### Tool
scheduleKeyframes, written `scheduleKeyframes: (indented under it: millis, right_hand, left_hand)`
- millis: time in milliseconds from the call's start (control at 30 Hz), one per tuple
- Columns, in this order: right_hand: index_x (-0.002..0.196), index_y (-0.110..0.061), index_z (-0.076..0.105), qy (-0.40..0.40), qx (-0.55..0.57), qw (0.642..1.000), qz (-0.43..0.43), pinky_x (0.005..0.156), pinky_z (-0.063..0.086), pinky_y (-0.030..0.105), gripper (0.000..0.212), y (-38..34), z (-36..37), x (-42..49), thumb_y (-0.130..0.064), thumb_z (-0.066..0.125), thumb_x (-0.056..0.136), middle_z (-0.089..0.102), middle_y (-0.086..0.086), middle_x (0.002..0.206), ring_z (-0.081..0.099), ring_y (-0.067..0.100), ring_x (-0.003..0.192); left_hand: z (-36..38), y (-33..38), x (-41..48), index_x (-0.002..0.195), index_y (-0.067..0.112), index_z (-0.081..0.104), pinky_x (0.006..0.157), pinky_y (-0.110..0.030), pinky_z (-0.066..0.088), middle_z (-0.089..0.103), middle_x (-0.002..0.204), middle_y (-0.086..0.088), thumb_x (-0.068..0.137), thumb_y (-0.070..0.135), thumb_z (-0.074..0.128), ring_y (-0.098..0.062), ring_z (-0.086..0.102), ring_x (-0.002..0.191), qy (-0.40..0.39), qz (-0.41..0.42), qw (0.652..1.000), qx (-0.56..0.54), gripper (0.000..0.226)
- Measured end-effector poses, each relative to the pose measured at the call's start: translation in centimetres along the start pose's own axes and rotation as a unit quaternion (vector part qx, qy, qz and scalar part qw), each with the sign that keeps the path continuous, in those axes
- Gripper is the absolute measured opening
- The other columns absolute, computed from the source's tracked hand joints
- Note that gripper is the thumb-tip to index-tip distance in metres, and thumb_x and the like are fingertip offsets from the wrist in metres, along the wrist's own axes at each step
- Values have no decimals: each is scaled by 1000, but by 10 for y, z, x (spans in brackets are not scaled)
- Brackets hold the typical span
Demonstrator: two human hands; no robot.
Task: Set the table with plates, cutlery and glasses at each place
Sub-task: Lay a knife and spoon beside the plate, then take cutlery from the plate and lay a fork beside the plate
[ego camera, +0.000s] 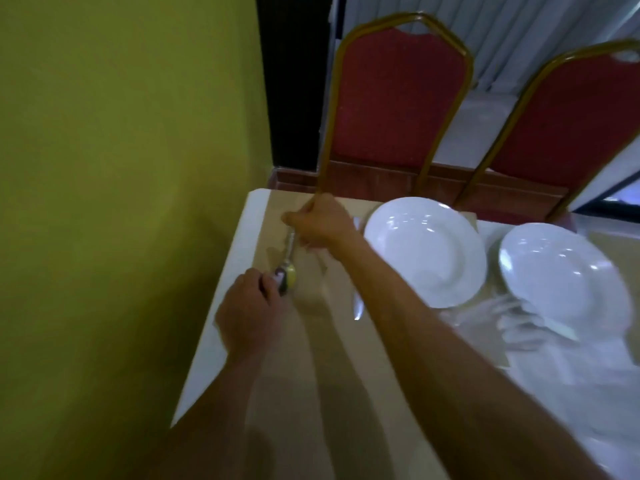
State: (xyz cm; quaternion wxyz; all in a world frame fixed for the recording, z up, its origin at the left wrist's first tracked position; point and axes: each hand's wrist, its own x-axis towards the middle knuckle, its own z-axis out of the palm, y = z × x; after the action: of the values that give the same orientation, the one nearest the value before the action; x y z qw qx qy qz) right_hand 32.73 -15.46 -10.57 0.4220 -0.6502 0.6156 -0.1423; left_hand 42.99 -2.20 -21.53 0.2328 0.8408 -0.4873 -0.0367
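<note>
Cutlery step, at the corner place. Right hand (315, 223) pinching the spoon (289, 268) by its handle, left hand (249, 313) curled round the bowl end, both over the table (318, 341), left of the near plate (426, 251). Next, probably: releasing the left, laying the spoon straight beside that plate. Near plate bare, second plate (561, 275) bare too; no glasses in sight.

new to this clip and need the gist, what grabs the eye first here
The left hand and right hand hold a spoon between them at the end of the table by the green wall. Right of them lie a white plate and a second plate, with two red chairs behind.
</note>
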Motion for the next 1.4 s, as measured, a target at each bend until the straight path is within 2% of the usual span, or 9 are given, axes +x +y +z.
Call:
scheduleKeyframes:
  millis: [100, 333, 467, 533, 633, 733, 900, 1167, 1400]
  right_hand:
    - [87, -2, 71, -24, 68, 997, 30, 79, 61, 47, 33, -1, -11, -68, -35, 68, 90, 75, 14, 86, 74, 29, 80]
    - [95, -8, 68, 11, 36, 995, 95, 77, 63, 39, 26, 52, -52, -176, -33, 67, 89, 73, 7, 87, 72, 17, 73]
    - [83, -8, 67, 40, 62, 992, 104, 56, 57, 22, 19, 69, -73, -219, -24, 64, 92, 73, 10, 88, 73, 18, 74]
    - [85, -9, 65, 47, 79, 991, 98, 47, 47, 14, 16, 74, -76, -235, -23, 62, 93, 72, 8, 88, 72, 18, 75]
    - [91, -11, 64, 57, 87, 991, 81, 51, 48, 16, 14, 83, -79, -254, -25, 63, 91, 71, 2, 86, 72, 16, 72]
    - [90, -13, 65, 56, 104, 990, 70, 53, 51, 19, 15, 92, -86, -278, -28, 65, 91, 71, 0, 86, 72, 12, 67]
    - [92, -16, 66, 39, 114, 990, 70, 68, 61, 32, 16, 125, -106, -329, -31, 65, 89, 72, -2, 86, 73, 11, 65]
    - [84, -11, 67, 33, 96, 986, 134, 49, 50, 21, 15, 227, -149, -412, -25, 62, 87, 74, 6, 77, 69, 13, 55]
    - [85, -3, 75, 36, 32, 979, 198, 72, 60, 40, 17, 319, -181, -437, -13, 61, 83, 75, 16, 84, 73, 31, 79]
  left_hand:
    - [-7, 8, -3, 74, 22, 46, 48, -28, 33, 49, 67, 1, 98, 34, 49, -24, 53, 60, -33, -4, 999, -9, 27]
    - [-64, 28, -16, 94, 18, 55, 72, -31, 35, 59, 94, -5, 98, 20, 49, -24, 53, 88, -137, -125, 963, -197, 7]
    - [-100, 37, -62, 102, 19, 61, 75, -31, 42, 60, 96, -1, 96, 21, 51, -24, 58, 93, -111, -159, 943, -270, 12]
    - [-112, 51, -92, 102, 23, 62, 69, -30, 45, 64, 96, 0, 97, 23, 55, -20, 61, 89, -170, -155, 931, -283, 9]
    - [-121, 74, -133, 95, 28, 65, 70, -33, 53, 70, 96, 1, 94, 24, 62, -16, 66, 87, -251, -156, 892, -341, 5]
    - [-127, 94, -171, 94, 27, 67, 69, -36, 55, 72, 94, 2, 92, 19, 63, -16, 68, 82, -299, -154, 872, -354, 10]
    - [-136, 132, -231, 93, 16, 68, 63, -27, 47, 74, 94, -10, 90, 9, 60, -16, 64, 70, -336, -152, 858, -357, 10]
    - [-133, 188, -328, 99, 17, 68, 71, -29, 51, 75, 93, -1, 93, 14, 58, -12, 68, 72, -415, -120, 846, -312, 12]
    - [-118, 206, -383, 95, 16, 68, 66, -26, 51, 75, 93, -8, 91, 9, 59, -14, 67, 67, -445, -115, 838, -295, 11]
